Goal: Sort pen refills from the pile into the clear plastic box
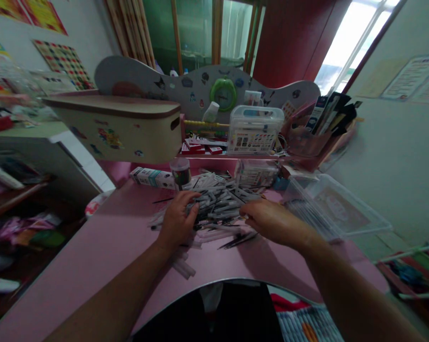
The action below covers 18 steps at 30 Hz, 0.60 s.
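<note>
A heap of many grey and clear pens (219, 202) lies on the pink desk (122, 237). My left hand (179, 218) rests on the left side of the heap, fingers curled round a few pens. My right hand (271, 219) lies at the right side of the heap, fingers bent down onto the pens; what they grip is hidden. A few dark pens (237, 241) lie loose between my hands, nearer to me. Some clear tubes (184, 267) lie beside my left wrist.
An open clear plastic box (337, 209) stands at the right of the desk. Behind the heap are a small round jar (181, 172), a flat carton (152, 177), a clear handled case (254, 129), a green clock (224, 94) and a cream shelf box (122, 126).
</note>
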Motion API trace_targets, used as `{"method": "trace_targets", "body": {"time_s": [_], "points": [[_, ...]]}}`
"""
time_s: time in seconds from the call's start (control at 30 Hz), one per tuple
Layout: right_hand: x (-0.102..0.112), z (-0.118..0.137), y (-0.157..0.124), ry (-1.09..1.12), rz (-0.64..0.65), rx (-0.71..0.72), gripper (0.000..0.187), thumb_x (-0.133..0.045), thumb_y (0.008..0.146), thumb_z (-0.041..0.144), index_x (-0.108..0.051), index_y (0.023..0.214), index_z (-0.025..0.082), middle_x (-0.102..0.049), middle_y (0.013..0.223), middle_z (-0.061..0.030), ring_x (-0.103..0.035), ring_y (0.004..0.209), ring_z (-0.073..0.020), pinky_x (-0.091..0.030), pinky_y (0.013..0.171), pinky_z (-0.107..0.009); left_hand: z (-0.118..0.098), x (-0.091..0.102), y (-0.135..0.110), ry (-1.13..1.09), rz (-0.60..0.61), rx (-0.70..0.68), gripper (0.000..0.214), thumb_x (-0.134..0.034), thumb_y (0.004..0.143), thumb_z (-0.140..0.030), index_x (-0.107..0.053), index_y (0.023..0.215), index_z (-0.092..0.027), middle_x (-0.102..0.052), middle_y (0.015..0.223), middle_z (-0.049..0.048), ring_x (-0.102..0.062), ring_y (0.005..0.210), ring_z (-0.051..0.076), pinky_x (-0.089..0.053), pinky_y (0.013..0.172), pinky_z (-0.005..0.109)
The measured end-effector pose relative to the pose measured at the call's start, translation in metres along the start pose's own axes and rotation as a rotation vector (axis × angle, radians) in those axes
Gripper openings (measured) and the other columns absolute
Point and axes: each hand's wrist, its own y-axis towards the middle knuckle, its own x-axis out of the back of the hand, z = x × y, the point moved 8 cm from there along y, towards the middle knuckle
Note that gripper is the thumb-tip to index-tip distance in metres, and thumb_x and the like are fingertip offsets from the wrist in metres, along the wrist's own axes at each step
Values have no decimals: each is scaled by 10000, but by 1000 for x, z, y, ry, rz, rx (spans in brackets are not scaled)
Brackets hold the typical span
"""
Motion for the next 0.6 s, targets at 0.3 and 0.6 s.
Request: {"method": "trace_targets", "body": {"time_s": [0.3, 0.6], "points": [[-57, 4, 23, -38, 3, -10, 130, -603, 805, 189, -692, 900, 188, -691, 984, -98, -653, 830, -224, -450, 661, -288, -1, 0, -2, -15, 13, 22, 184, -511, 895, -202, -653, 1011, -184, -655, 990, 62, -629, 875, 193, -512, 821, 344], [-45, -2, 24, 178, -143, 53, 91, -546, 819, 125, -630, 813, 160, -603, 872, -56, -568, 784, -167, -387, 704, -268, -31, -15, -8, -2, 176, -227, 217, -573, 893, -242, -682, 1073, -189, -710, 1077, 98, -618, 1030, 254, -487, 911, 432]]}}
